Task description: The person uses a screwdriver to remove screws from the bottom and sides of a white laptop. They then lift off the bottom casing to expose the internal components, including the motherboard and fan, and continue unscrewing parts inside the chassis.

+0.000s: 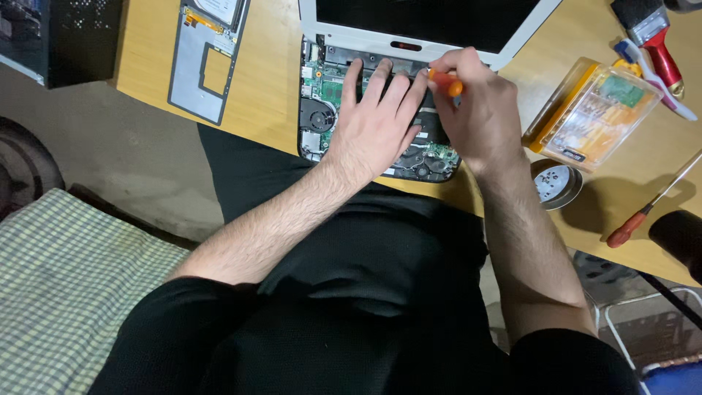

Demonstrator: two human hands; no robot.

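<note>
working over an opened laptop

left hand rests flat, fingers spread, gripping nothing; right hand is closed around an orange-handled screwdriver.

One head-worn camera looks steeply down, close over the desk edge.

The opened laptop shows matt green circuit board and dark plastic inside a smooth white plastic shell, on a smooth, pale wooden table. The screwdriver in the right hand has a glossy orange plastic handle. The bit case is clear, shiny plastic, beside a dull metal tin.
</note>
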